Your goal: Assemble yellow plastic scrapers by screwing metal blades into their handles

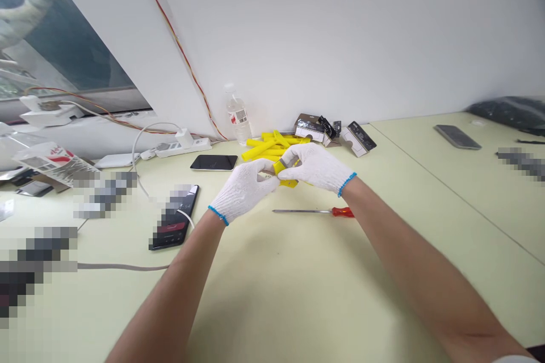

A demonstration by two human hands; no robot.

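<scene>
Both my hands wear white knit gloves with blue cuffs and meet above the middle of the pale green table (298, 295). My left hand (243, 188) and my right hand (317, 167) are both closed on a small yellow plastic part (284, 173) held between them. Just behind them lies a pile of long yellow plastic pieces (266, 147). A screwdriver with a red handle (323, 211) lies flat on the table right under my right wrist, its shaft pointing left.
A clear water bottle (237, 116) stands by the wall. Two dark phones (213, 163) (174, 224) lie left of my hands, one on a white cable. A white power strip (183, 147), small dark boxes (336, 130) and another phone (457, 136) lie further off.
</scene>
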